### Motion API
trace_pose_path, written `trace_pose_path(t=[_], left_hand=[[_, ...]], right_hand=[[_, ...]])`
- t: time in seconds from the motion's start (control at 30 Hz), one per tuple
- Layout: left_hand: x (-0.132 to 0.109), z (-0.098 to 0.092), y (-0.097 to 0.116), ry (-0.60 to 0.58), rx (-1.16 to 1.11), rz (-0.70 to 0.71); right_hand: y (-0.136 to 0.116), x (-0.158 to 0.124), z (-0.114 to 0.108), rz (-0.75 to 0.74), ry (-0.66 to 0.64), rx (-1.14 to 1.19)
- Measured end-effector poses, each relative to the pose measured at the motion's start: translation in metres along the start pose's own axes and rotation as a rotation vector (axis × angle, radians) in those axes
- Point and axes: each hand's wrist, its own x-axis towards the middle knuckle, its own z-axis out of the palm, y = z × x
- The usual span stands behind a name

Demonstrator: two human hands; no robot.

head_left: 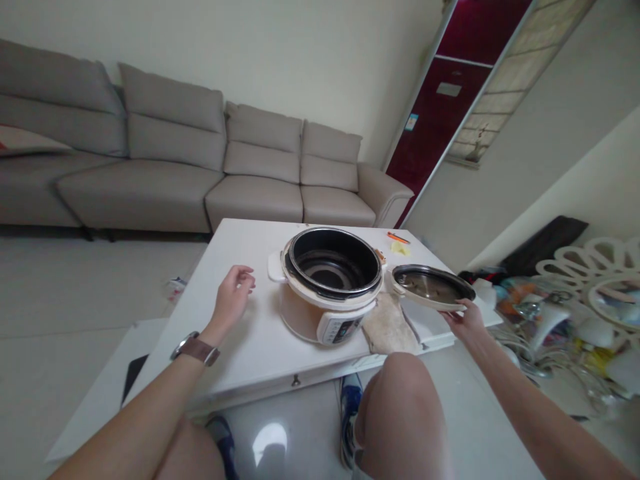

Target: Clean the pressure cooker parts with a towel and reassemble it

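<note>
A white electric pressure cooker (305, 317) stands on the white table, with a control panel on its front. Inside it sits a dark inner pot (335, 263), uncovered, with nothing visible in it. To its right is the round lid (433, 287), its metal underside facing up. My right hand (463, 317) grips the lid's near right edge. My left hand (235, 297) hovers over the table left of the cooker, apart from its side handle, fingers loosely bent and holding nothing. A brown-strapped watch (195, 348) is on my left wrist.
A beige cloth (393, 323) lies right of the cooker on the white table (250, 353). An orange pen-like item (399, 237) and a yellow paper (400, 248) are behind the lid. A grey sofa (260, 200) stands beyond; clutter (560, 320) fills the right side.
</note>
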Motion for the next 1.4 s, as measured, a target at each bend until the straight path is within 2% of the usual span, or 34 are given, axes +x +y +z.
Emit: trace_pose_path(t=[0.13,0.27,0.43,0.53,0.6,0.67,0.77,0.87,1.0,1.13,1.27,1.4], left_hand=[[-0.001,-0.001,0.005,0.016,-0.019,0.019],[-0.006,0.001,0.020,0.080,-0.073,0.074],[-0.029,0.009,0.042,0.234,-0.138,0.270],[-0.056,0.022,0.049,0.253,-0.121,0.424],[-0.079,0.037,0.056,0.182,-0.086,0.529],[-0.103,0.055,0.068,0.048,-0.089,0.586],[-0.131,0.085,0.096,-0.186,-0.108,0.603],[-0.147,0.111,0.130,-0.277,-0.211,0.543],[-0.149,0.140,0.167,-0.440,-0.470,0.314],[-0.139,0.163,0.186,-0.594,-0.636,0.199],[-0.128,0.176,0.193,-0.665,-0.698,0.190],[-0.118,0.175,0.187,-0.602,-0.557,0.283]], right_hand=[[-0.026,-0.023,-0.024,-0.022,0.011,0.029],[-0.060,-0.054,-0.043,-0.035,0.015,0.071],[-0.100,-0.106,-0.054,-0.076,-0.030,0.106],[-0.115,-0.145,-0.054,-0.092,-0.075,0.151],[-0.122,-0.170,-0.050,-0.109,-0.113,0.183],[-0.126,-0.193,-0.046,-0.124,-0.155,0.211],[-0.128,-0.221,-0.039,-0.138,-0.226,0.234],[-0.123,-0.245,-0.032,-0.127,-0.308,0.256],[-0.108,-0.277,-0.021,-0.082,-0.433,0.278],[-0.093,-0.304,-0.011,-0.007,-0.494,0.266],[-0.077,-0.320,-0.004,0.017,-0.595,0.213],[-0.061,-0.326,-0.001,0.070,-0.685,0.185]])
